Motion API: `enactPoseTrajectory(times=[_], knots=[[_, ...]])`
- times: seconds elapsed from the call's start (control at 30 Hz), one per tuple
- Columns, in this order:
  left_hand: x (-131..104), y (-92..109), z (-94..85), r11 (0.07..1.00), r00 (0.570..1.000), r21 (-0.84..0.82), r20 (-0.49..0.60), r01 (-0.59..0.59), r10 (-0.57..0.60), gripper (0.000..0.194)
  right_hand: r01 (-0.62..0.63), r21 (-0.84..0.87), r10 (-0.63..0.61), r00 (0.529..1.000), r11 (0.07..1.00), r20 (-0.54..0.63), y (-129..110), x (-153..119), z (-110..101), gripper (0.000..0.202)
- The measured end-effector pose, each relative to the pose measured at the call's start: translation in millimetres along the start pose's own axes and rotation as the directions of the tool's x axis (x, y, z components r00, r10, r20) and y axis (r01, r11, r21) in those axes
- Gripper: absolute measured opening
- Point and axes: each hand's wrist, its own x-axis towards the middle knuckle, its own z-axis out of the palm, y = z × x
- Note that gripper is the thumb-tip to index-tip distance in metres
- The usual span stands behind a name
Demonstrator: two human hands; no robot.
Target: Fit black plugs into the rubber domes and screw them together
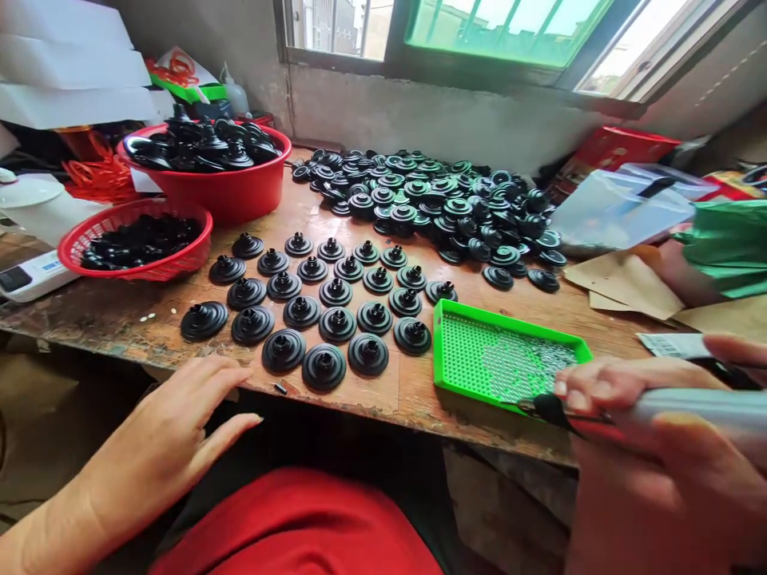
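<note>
My left hand (197,415) rests at the table's front edge, fingers extended and thumb apart, holding nothing. On the right, my right hand (677,447), blurred by motion, is wrapped round a grey power screwdriver (689,406). Its dark tip is over the near right part of a green perforated tray (473,351), which holds many small silvery screws (527,359). Left of the tray, several black round discs (324,366) with raised centres stand in loose rows. A small dark pin (280,389) lies near the left fingertips.
A heap of black discs (413,192) lies at the back. At the left are a red basin (240,188) of black parts and a red basket (149,267) of small black pieces. Clear plastic containers (611,208) and brown cardboard (629,283) lie at the right.
</note>
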Motion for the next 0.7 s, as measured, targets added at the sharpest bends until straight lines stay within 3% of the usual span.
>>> enactPoseTrajectory(times=[0.17, 0.33, 0.47, 0.7], knots=[[38.9, 39.3, 47.6, 0.994, 0.986, -0.063, -0.144, -0.091, 0.082, 0.040, 0.103, 0.028, -0.103, 0.995, 0.994, 0.008, 9.0, 6.4, 6.0, 0.043], [56.2, 53.5, 88.9, 0.983, 0.973, -0.151, -0.218, -0.106, 0.071, 0.026, 0.046, 0.029, -0.047, 0.997, 0.999, 0.060, 21.2, 7.3, -9.5, 0.045], [54.0, 64.9, 98.8, 0.936, 0.964, -0.311, -0.253, -0.164, 0.085, 0.022, 0.023, -0.030, -0.021, 0.998, 0.999, 0.061, 29.1, 6.0, -17.1, 0.045], [65.3, 94.6, 113.8, 0.860, 0.961, -0.454, -0.243, -0.235, 0.134, 0.030, 0.028, -0.079, -0.023, 0.998, 0.996, 0.060, 44.6, 3.5, -25.0, 0.040]])
